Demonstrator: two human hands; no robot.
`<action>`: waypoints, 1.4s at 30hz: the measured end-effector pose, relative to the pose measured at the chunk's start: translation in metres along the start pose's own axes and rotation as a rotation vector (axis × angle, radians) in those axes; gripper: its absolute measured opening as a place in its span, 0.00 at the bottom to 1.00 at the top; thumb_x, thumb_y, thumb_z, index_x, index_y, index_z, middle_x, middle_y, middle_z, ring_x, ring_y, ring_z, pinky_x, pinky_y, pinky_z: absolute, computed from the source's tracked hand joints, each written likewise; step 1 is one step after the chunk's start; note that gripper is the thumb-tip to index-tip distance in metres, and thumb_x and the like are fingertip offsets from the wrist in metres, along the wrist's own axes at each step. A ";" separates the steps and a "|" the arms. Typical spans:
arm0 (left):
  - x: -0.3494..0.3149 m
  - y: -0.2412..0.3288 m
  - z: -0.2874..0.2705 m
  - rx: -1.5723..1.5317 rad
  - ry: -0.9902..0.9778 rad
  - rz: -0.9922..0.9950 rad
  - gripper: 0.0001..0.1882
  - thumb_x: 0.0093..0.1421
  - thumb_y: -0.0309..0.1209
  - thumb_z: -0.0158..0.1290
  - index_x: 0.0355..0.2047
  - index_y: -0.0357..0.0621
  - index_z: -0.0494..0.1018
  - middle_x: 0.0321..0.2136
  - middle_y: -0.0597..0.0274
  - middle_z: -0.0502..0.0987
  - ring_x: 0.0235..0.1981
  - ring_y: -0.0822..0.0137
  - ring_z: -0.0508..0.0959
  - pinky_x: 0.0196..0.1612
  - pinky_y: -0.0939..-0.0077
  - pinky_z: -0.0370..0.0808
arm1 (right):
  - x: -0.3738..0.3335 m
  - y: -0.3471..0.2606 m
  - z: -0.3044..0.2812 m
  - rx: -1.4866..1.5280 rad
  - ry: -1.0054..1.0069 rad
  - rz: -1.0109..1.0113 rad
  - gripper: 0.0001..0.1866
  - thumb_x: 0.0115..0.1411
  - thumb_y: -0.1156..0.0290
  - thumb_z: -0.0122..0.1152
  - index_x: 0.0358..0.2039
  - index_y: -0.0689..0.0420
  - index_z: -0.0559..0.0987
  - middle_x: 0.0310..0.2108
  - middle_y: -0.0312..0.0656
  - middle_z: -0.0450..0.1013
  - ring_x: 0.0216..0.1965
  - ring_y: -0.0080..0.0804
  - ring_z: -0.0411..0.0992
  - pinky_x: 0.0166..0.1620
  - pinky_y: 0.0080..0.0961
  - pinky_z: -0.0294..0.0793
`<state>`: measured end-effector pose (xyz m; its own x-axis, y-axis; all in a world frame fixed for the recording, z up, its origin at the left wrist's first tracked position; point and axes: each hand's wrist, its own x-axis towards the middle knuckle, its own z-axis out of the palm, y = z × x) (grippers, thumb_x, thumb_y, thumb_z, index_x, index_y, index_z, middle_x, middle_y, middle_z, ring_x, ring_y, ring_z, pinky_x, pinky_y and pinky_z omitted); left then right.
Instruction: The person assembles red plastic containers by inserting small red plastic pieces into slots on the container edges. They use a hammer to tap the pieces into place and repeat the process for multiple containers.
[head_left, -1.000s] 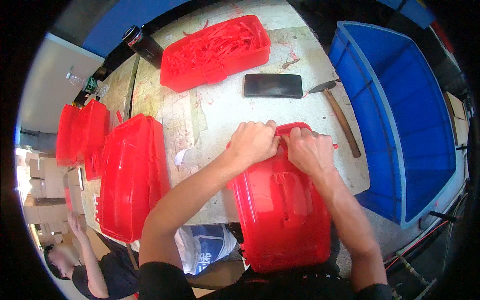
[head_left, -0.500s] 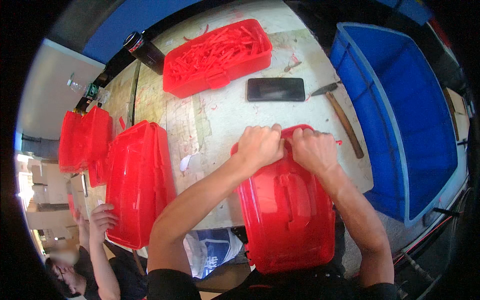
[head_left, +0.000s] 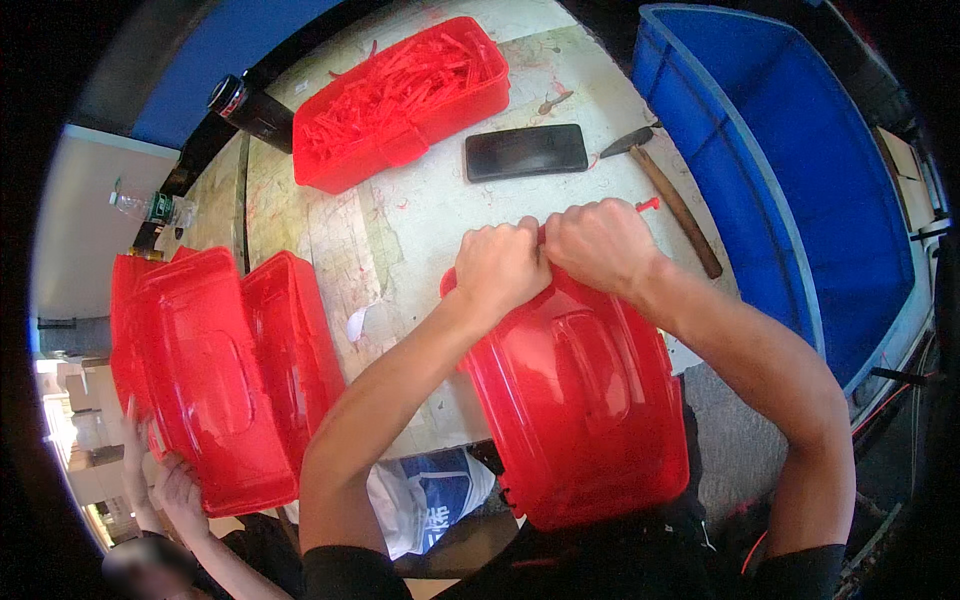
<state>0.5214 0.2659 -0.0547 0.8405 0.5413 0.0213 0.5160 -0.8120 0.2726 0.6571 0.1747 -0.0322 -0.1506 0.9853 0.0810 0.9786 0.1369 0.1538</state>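
while the left hand (head_left: 500, 262) is curling over the far edge of a red case (head_left: 575, 400), the right hand (head_left: 605, 245) is clasping the same edge just beside it, knuckles up. each grip is narrow and is holding the case; the fingertips are mostly hiding behind the edge, so their exact set cannot be told. the case is tilting below both hands, its far end lying over the bench (head_left: 415, 235), its near end jutting past the bench's edge.

farther up, a red box (head_left: 345, 172) is holding a heap of red strips (head_left: 400, 90). a dark phone (head_left: 526, 153) is lying near the box, and a hammer (head_left: 677, 208) is resting to its right, near a blue bin (head_left: 735, 150). a black bottle (head_left: 265, 122) is standing just beside the box's left end.

on the left, a co-worker's hand (head_left: 180, 495) is touching the near end of a red shell (head_left: 210, 380), which is leaning beside another shell (head_left: 300, 330). a white and blue bag (head_left: 430, 500) is showing below the bench's near edge.
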 end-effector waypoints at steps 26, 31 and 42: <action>0.006 -0.009 -0.007 -0.014 -0.103 0.163 0.17 0.55 0.40 0.59 0.34 0.38 0.73 0.23 0.41 0.78 0.28 0.42 0.80 0.34 0.49 0.76 | -0.029 -0.005 0.015 0.059 0.055 0.182 0.04 0.54 0.70 0.56 0.25 0.54 0.78 0.24 0.42 0.78 0.25 0.34 0.80 0.26 0.30 0.78; 0.006 -0.007 -0.006 -0.024 -0.094 0.141 0.17 0.54 0.41 0.58 0.33 0.38 0.74 0.22 0.41 0.78 0.27 0.42 0.80 0.34 0.49 0.76 | -0.034 -0.004 0.017 0.100 0.097 0.185 0.04 0.55 0.70 0.57 0.26 0.55 0.77 0.23 0.42 0.77 0.27 0.35 0.80 0.27 0.31 0.79; 0.006 -0.003 -0.012 0.025 -0.142 0.159 0.14 0.54 0.37 0.56 0.33 0.38 0.75 0.21 0.42 0.79 0.27 0.42 0.80 0.34 0.48 0.76 | -0.024 -0.003 0.009 0.043 0.195 0.192 0.06 0.56 0.68 0.57 0.29 0.57 0.76 0.29 0.41 0.76 0.34 0.32 0.76 0.29 0.29 0.79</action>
<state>0.5233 0.2740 -0.0434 0.9255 0.3714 -0.0746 0.3779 -0.8906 0.2529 0.6596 0.1512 -0.0436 0.0185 0.9559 0.2930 0.9962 -0.0424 0.0757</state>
